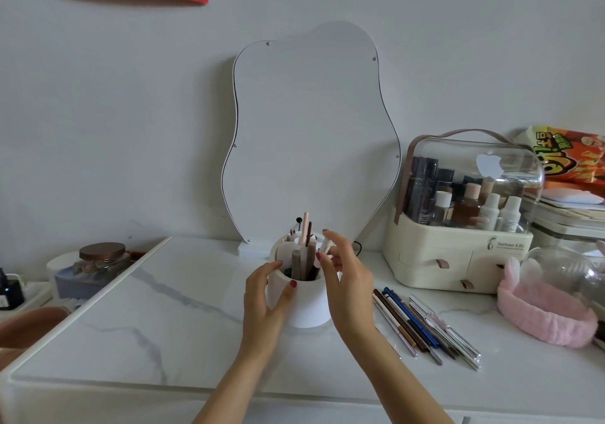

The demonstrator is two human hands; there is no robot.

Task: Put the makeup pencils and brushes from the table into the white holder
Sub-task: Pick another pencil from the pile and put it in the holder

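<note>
The white holder (pixel 309 304) stands in the middle of the marble table, with several pencils and brushes (pixel 302 253) upright in its compartments. My left hand (pixel 266 299) grips the holder's left side. My right hand (pixel 345 279) is at the holder's right rim and pinches a short white tube (pixel 325 247) over the opening. To the right of the holder, several makeup pencils (pixel 409 323) and clear-handled tools (pixel 448 333) lie side by side on the table.
A wavy mirror (pixel 311 135) leans on the wall behind the holder. A cream cosmetics case (pixel 458 253) with a clear lid stands at the right, a pink headband (pixel 543 312) beside it. A lidded glass jar (pixel 101 260) sits at the left.
</note>
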